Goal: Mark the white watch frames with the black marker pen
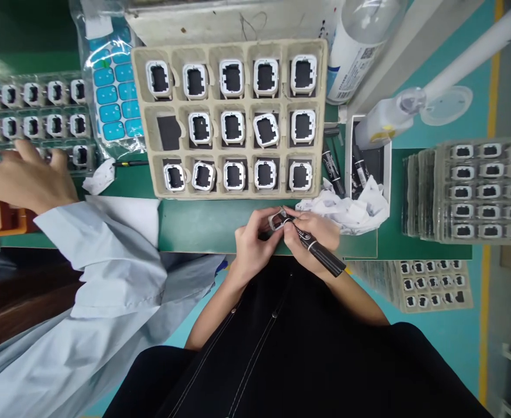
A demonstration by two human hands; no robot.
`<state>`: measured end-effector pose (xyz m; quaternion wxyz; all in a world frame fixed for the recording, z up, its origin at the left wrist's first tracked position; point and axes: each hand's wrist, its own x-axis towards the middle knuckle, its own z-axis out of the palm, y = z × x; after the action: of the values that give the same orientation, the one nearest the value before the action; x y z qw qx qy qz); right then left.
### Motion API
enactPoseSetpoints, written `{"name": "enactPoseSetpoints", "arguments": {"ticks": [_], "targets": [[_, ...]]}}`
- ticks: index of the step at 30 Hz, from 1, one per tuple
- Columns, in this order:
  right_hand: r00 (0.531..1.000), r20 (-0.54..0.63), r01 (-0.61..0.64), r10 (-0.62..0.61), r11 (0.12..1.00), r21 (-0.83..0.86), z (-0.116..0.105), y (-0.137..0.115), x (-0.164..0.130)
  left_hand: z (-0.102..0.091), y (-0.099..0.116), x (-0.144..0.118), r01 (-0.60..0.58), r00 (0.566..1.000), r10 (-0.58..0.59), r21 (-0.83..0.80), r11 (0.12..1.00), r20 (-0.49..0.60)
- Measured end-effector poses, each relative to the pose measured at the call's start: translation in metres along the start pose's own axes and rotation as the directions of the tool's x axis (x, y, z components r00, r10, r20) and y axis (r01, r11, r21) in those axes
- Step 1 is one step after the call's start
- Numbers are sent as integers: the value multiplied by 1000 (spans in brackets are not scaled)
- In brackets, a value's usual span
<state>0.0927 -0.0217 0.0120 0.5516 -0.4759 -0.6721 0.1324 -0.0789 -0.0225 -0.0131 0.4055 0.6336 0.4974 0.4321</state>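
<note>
Black clothing [281,348] filled the foreground. Above it, the left hand [251,244] gripped a small white frame [277,220] over the green table's [203,223] near edge, while the right hand [314,232] clasped a black marker [320,252], its tip touching the frame. Just beyond lay a cardboard tray [233,116] of similar frames.

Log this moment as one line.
left hand: holds frame | right hand: marker tip on frame | tray: one slot empty

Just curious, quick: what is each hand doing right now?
Left hand: closed, holding a small frame.
Right hand: closed, holding a black marker, tip at the frame.
</note>
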Motion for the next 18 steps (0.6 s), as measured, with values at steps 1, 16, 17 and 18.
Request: {"name": "enactPoseSetpoints", "arguments": {"ticks": [1,16,17,18], "targets": [[1000,4,14,-14,1000,2,0,0,0,0,0,0,-8,1000,8,-7,1000,-7],[999,3,-43,43,997,59,-2,0,-4,-1,-3,1,46,999,-46,-57,997,3],[999,1,-52,52,996,67,-3,-1,-4,-1,-2,2,67,998,-67,-97,993,10],[998,-3,-58,59,996,68,-4,-1,-4,-1,-1,3,93,996,-92,-139,986,18]]}}
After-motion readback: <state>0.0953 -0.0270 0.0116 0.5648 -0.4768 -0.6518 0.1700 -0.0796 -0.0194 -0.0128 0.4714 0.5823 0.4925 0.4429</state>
